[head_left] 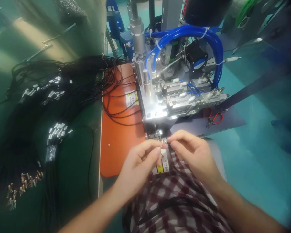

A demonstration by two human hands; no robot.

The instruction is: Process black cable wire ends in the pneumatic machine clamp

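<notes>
Thin coloured wires (163, 142) show between my two hands, just in front of the machine's front edge. My left hand (145, 157) pinches them between thumb and fingers from the left. From the right, my right hand (191, 150) has its thumb and fingertips closed at the ends of the wires; the exact grip is too small to make out. Below the fingers is a white and yellow label (163, 163). Behind my hands stands a metal machine (157, 108) with blue air tubes (217, 51).
An orange panel (121, 139) lies left of the machine, crossed by black cables (121, 111). Many black cables with metal ends (57, 132) cover the green table (72, 161) at left. Red-handled pliers (210, 121) rest on a grey surface at right.
</notes>
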